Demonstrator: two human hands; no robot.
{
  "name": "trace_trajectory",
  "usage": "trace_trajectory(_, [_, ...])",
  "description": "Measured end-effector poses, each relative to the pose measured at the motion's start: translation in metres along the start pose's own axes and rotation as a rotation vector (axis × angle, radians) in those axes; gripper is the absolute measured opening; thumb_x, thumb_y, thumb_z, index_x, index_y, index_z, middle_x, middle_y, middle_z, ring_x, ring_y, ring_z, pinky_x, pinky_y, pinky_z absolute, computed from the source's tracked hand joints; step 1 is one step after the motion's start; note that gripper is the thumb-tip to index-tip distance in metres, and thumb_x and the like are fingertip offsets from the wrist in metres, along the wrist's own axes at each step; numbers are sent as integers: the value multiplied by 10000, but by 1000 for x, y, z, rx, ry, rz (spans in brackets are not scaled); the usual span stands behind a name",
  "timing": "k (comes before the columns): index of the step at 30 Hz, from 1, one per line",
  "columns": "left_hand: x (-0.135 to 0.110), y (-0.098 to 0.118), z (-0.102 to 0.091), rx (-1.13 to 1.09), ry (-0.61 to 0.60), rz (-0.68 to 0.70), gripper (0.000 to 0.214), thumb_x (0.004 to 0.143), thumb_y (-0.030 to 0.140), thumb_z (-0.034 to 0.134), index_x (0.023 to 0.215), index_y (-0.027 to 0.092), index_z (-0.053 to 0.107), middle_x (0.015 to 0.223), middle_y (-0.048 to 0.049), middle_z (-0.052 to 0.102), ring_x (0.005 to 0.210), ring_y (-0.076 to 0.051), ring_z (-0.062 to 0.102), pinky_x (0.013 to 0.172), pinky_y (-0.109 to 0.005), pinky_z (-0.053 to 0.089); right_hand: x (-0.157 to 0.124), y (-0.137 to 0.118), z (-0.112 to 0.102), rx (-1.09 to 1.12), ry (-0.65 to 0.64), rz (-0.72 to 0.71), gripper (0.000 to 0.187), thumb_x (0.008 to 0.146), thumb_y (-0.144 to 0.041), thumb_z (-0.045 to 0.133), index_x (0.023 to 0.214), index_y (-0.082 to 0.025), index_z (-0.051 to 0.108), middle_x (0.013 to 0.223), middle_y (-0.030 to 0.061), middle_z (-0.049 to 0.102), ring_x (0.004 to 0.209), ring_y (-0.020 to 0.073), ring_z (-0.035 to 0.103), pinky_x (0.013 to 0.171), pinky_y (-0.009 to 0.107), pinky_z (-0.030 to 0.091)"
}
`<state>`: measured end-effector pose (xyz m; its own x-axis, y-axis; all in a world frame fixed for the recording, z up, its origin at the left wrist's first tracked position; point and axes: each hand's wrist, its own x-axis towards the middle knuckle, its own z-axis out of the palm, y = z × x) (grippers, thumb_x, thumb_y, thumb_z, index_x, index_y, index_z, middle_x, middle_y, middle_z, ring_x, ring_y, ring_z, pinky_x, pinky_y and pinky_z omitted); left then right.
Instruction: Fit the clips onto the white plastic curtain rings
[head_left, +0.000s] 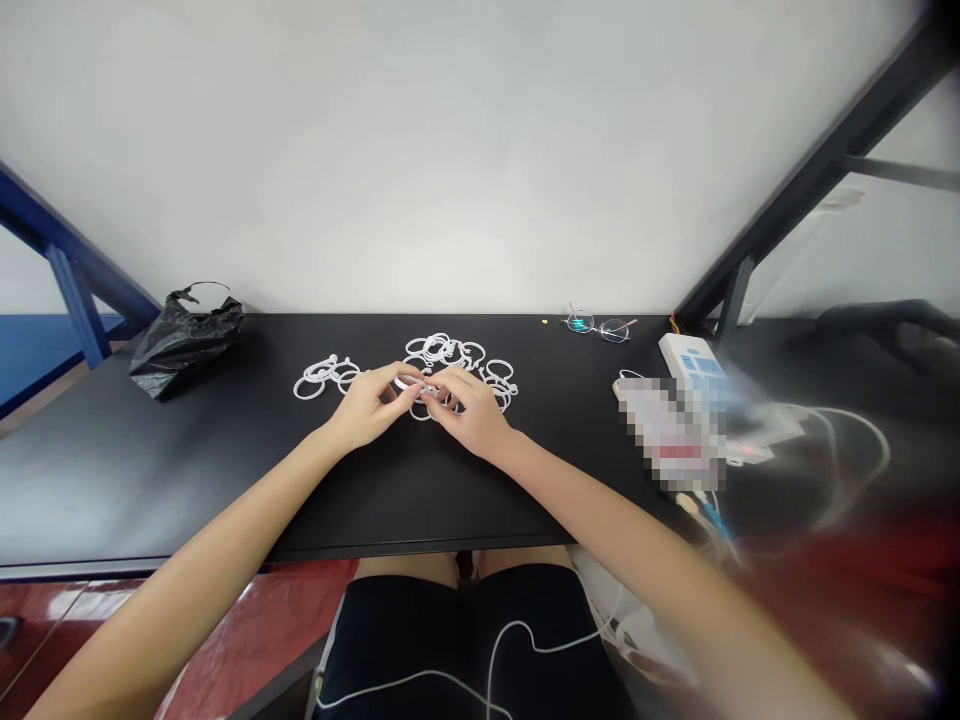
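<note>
My left hand [369, 405] and my right hand [471, 412] meet over the middle of a black table [187, 470]. Between their fingertips they pinch one white plastic ring [417, 385], both hands closed on it. Just behind them lies a pile of white rings [457, 358], partly hidden by my right hand. A smaller group of white rings [324, 377] lies to the left of my left hand.
A crumpled black plastic bag [185, 338] sits at the back left. Glasses [600, 326] lie at the back edge on the right. A white power strip [694, 362] with white cables [840, 425] lies at the right. A white wall stands behind the table.
</note>
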<state>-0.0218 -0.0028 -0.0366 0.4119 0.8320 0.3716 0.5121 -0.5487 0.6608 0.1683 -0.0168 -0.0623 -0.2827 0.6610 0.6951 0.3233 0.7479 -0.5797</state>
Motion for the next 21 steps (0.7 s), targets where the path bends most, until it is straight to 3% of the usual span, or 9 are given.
trace_trajectory(6, [0,2,-2,7,7,25,281,903,395,532,988,160,660,848,-40,727,654,-143,652,619,-235,517,-1,1,-1,-20,-40,41,150,942,-274,552,994,-184,661,837,44,662,719,133,630,622,243,543])
trace_trajectory(16, [0,-3,2,39,-36,100,346,888,433,592,1109,169,626,893,-55,684,796,-175,646,675,-261,519,-3,2,1,4,-7,10,96,910,-226,585,948,-187,664,855,37,694,733,130,647,644,247,566])
trace_trajectory(21, [-1,-5,3,50,-39,96,293,904,424,571,1039,170,628,785,-20,617,705,-144,583,650,-252,488,-2,0,1,7,-30,26,93,908,-228,571,929,-188,652,869,38,696,756,132,652,651,245,566])
